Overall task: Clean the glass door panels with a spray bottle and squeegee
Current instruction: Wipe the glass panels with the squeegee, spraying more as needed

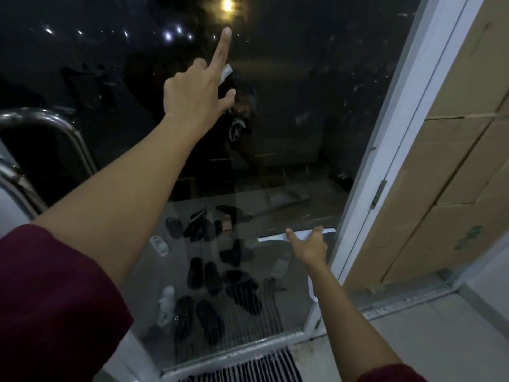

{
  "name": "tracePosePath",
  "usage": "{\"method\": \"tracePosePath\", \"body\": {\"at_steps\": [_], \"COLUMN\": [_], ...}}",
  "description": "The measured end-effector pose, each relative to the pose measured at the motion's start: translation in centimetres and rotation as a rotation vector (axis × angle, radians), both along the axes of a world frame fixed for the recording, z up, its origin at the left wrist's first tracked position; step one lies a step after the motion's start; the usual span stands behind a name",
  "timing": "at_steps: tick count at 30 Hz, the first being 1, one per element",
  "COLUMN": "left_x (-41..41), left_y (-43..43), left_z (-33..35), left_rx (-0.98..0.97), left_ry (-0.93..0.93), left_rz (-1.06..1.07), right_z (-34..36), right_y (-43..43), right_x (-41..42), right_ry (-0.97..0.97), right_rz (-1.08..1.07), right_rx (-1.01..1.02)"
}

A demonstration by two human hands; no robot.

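Squeegee [272, 237] low right in frame, on glass panel [289, 106]; R hand [309, 248] holds it, thumb & finger spread along blade. Light, stiff, prob. slippery wet: grip at middle. L hand [192, 92] upper centre: index straight, others curl on white scrap [226, 71]

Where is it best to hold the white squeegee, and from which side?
Hold the white squeegee at the middle of its bar, coming from below. Its long blade lies across the glass, so a centred grip should press both ends evenly. The right hand holds it about there.
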State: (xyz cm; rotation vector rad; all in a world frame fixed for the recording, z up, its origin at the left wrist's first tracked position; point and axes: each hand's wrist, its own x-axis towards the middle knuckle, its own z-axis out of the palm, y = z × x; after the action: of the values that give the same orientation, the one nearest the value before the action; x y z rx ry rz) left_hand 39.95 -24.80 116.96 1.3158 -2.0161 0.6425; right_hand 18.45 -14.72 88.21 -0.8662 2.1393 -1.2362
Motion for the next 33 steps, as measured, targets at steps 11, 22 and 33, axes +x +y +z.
{"method": "tracePosePath", "body": {"at_steps": [11,22,33], "left_x": [-0.1,-1.5,-5.7], "left_y": [0.4,1.6,1.1], "left_z": [0.5,2.7,3.5], "left_rx": [0.001,-0.036,-0.107], "left_ry": [-0.018,-0.067,-0.118], "left_rz": [0.017,0.029,0.01], "right_z": [11.7,26.3,32.7], "right_y": [-1.0,-3.2,-5.9], "right_x": [-1.3,-6.0,-9.6], "right_ry": [0.155,0.153,0.458], "right_rz": [0.053,0.113,0.124], "right_rx": [-0.406,-0.68,-0.767]}}
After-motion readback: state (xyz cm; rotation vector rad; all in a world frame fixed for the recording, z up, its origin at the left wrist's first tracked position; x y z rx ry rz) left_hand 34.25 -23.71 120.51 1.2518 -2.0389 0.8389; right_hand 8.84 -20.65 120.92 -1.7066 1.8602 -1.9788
